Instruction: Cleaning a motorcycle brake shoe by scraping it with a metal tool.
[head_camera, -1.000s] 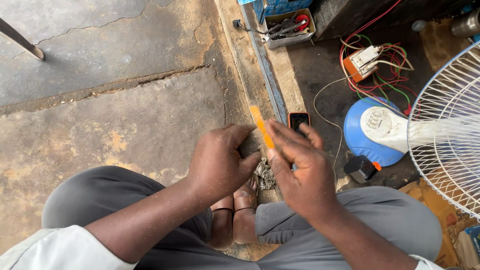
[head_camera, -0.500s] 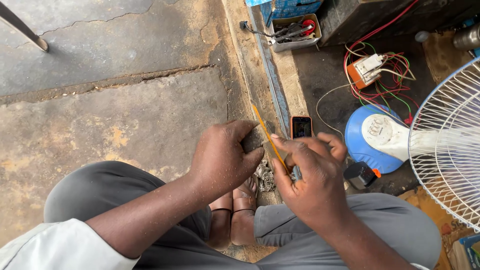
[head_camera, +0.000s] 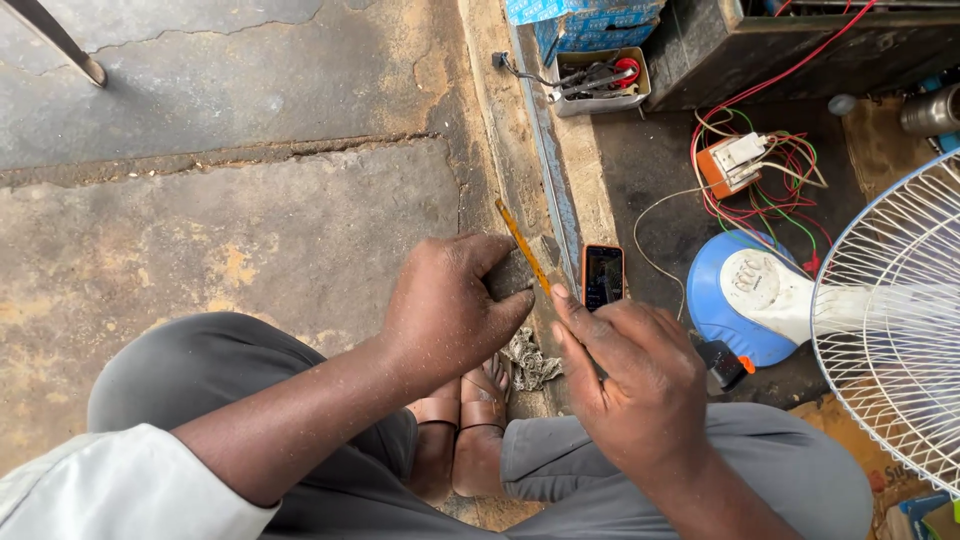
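Left hand (head_camera: 450, 305) is closed around a small dark block (head_camera: 512, 275); a thin orange blade (head_camera: 523, 246) is pinched by the right hand (head_camera: 630, 375), near an orange phone (head_camera: 603, 275).

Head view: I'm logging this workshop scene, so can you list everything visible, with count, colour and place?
Orange strip: one, thin, pinched in the right hand, slanting up-left.
Dark block: one, grey, gripped in the left hand.
Phone: one, orange-edged, on the floor beside the metal rail.
Fan base: one, blue and white, right of the phone.
Fan grille: one, white wire, right edge.
Wired switch box: one, orange and white, amid red and green wires.
Tool tray: one, pale, top centre.
Rag: one, grey, by the feet.
Sandals: two, brown.
Left hand: closed on the block.
Right hand: holding the strip.
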